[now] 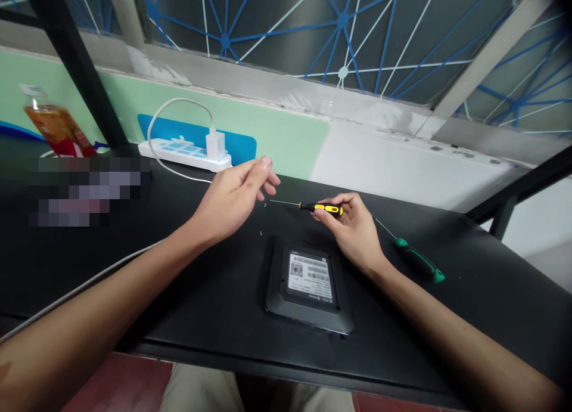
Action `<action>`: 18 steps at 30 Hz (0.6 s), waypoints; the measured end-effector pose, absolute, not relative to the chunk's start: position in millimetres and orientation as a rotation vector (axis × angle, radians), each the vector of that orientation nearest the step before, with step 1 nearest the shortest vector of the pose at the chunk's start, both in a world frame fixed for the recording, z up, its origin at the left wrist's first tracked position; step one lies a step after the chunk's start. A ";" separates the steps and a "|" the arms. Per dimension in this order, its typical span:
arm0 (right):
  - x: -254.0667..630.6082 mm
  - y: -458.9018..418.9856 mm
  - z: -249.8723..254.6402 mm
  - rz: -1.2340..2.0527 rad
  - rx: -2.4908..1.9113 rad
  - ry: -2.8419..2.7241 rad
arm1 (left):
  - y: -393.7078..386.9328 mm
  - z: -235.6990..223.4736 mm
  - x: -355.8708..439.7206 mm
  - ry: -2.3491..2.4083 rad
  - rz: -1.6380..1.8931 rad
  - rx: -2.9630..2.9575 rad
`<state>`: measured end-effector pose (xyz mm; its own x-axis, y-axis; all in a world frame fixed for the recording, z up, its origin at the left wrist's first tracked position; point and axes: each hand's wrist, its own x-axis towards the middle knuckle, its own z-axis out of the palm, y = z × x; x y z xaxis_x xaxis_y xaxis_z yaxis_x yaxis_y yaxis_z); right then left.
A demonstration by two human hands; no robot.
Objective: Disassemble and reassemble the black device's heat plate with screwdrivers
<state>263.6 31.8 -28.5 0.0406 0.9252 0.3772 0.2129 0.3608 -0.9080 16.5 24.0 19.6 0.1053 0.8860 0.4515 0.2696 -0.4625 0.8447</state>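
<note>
Screwdriver (328, 209), yellow-black, gripped in right hand (353, 227), left hand (239, 191) curled near its tip — contents unclear, labelled device (310, 281) nearby.

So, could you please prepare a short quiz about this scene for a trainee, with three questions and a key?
1. Which hand holds the yellow screwdriver: left or right?
2. True or false: the green screwdriver lies on the table.
3. Fill in: the white charger is plugged into the ____.

Key: 1. The right hand. 2. True. 3. Power strip.
</note>
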 end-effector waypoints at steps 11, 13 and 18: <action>262.8 28.8 -28.0 0.750 -1.073 -1.415 | 24.0 17.5 16.4 1.133 1.344 1.853; 265.3 27.5 -24.4 0.739 -1.060 -1.371 | 24.0 16.7 16.5 1.132 1.343 1.860; 282.3 22.9 -10.1 0.793 -0.991 -1.145 | 24.4 14.3 17.0 1.121 1.330 1.874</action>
